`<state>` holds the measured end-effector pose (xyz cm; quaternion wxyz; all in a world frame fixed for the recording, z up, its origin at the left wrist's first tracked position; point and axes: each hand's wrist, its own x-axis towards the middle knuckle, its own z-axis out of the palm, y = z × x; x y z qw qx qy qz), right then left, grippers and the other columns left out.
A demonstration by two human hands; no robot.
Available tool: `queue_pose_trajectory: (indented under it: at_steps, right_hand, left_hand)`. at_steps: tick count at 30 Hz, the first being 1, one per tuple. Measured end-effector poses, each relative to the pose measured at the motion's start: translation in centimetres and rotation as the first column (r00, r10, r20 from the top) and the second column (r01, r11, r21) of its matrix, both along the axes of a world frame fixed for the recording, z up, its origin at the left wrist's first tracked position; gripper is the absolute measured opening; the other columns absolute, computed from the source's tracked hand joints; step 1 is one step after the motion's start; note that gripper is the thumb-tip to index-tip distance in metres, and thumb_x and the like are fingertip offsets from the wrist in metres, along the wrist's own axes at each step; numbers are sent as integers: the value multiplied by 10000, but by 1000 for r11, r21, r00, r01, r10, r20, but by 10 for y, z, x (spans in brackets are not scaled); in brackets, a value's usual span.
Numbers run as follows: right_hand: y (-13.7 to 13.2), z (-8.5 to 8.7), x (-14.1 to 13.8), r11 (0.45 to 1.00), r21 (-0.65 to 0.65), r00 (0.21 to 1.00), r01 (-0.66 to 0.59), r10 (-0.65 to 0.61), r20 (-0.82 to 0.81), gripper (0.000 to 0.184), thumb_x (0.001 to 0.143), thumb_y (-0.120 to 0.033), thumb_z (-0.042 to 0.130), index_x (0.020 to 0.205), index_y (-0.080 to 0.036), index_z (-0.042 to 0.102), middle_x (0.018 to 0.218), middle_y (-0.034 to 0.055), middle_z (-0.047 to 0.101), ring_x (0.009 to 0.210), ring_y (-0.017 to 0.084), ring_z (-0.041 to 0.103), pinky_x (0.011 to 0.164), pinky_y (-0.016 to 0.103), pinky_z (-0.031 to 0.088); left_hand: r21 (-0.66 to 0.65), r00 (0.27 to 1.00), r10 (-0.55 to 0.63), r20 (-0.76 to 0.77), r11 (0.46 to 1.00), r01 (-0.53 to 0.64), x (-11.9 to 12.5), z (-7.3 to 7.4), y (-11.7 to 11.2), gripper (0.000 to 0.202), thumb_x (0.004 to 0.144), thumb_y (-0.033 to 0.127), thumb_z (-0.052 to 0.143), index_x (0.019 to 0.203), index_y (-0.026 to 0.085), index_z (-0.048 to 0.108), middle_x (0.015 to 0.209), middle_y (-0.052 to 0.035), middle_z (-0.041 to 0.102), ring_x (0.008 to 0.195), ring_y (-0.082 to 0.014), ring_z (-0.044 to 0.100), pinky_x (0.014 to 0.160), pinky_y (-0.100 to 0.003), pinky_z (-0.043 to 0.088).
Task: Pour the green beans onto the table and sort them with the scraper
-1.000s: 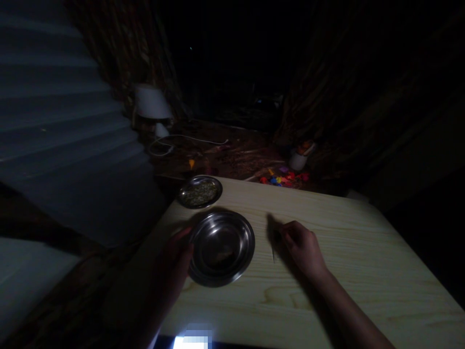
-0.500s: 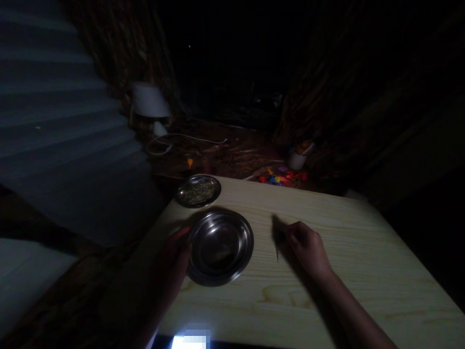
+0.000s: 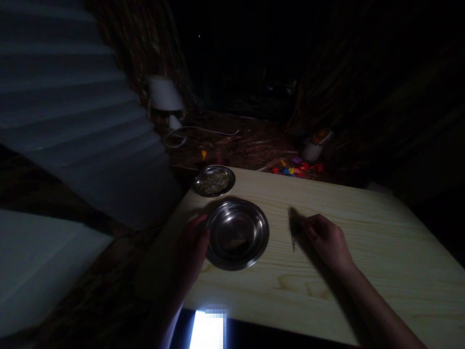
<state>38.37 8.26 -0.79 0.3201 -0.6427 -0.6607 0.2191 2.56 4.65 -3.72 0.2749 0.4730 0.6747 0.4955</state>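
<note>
The scene is dark. A shiny steel bowl sits on a pale wooden table with a small dark bit lying in its bottom. My left hand rests against the bowl's left rim, fingers curved around it. To the right of the bowl, my right hand lies on the table with its fingers pinched on a thin pointed tool, possibly tweezers, that points down at the tabletop. Behind the bowl stands a smaller steel dish holding several small pale grains.
Beyond the table's far edge lie a white lamp with a cord, a white cup and several colourful small pieces on dark ground. A corrugated sheet fills the left. A bright screen glows at the near edge.
The view has shifted, so everything sits a little further right and higher in the picture. Both hands keep their places relative to the bowl.
</note>
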Motion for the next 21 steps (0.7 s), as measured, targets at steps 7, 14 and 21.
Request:
queue_pose_trajectory:
  at_steps: [7, 14, 21]
  right_hand:
    - [0, -2, 0, 1000, 2, 995, 5, -4, -101, 257, 891, -428, 618, 926, -190, 708, 886, 96, 790, 781, 247, 733, 693, 334, 535]
    - [-3, 12, -7, 998, -60, 905, 37, -59, -422, 350, 815, -530, 714, 877, -187, 678, 710, 55, 725, 616, 199, 663, 555, 292, 497]
    - [-16, 24, 11, 984, -80, 875, 160, -179, -449, 423, 752, -565, 791, 918, -187, 703, 646, 41, 714, 544, 181, 641, 465, 250, 462]
  left_hand:
    - [2, 1000, 6, -3, 1000, -6, -2, -1, -1, 647, 791, 621, 551, 1248, 170, 630, 1293, -109, 626, 1242, -333, 560, 1031, -543, 485]
    - [68, 1000, -9, 3, 998, 9, -3, -8, 0, 601, 819, 581, 579, 1257, 171, 632, 1279, -106, 635, 1194, -290, 596, 1095, -539, 479]
    - [51, 1000, 6, -20, 999, -4, -3, -1, -3, 622, 851, 604, 552, 1291, 166, 599, 1302, -120, 626, 1204, -313, 598, 1094, -585, 482]
